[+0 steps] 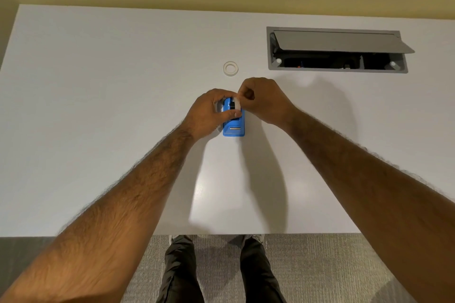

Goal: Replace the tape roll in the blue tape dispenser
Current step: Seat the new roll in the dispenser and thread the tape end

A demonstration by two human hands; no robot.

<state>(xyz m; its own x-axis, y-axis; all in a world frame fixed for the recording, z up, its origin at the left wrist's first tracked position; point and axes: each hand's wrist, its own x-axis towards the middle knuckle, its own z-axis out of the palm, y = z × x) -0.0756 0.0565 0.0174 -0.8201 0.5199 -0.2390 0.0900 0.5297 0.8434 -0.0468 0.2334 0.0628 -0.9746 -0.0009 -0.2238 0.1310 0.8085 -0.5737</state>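
The blue tape dispenser stands on the white table, its near end with a metal cutter showing. My left hand wraps around its far half from the left. A whitish tape roll sits upright at the dispenser's top, pinched between my left fingers and my right hand, whose fingertips close on the roll from the right. A second, flat whitish tape ring lies on the table just beyond the hands.
An open grey cable hatch with its flap raised is set into the table at the back right. The table's near edge runs across the lower view, with my legs and grey carpet below. A yellow wall rises behind.
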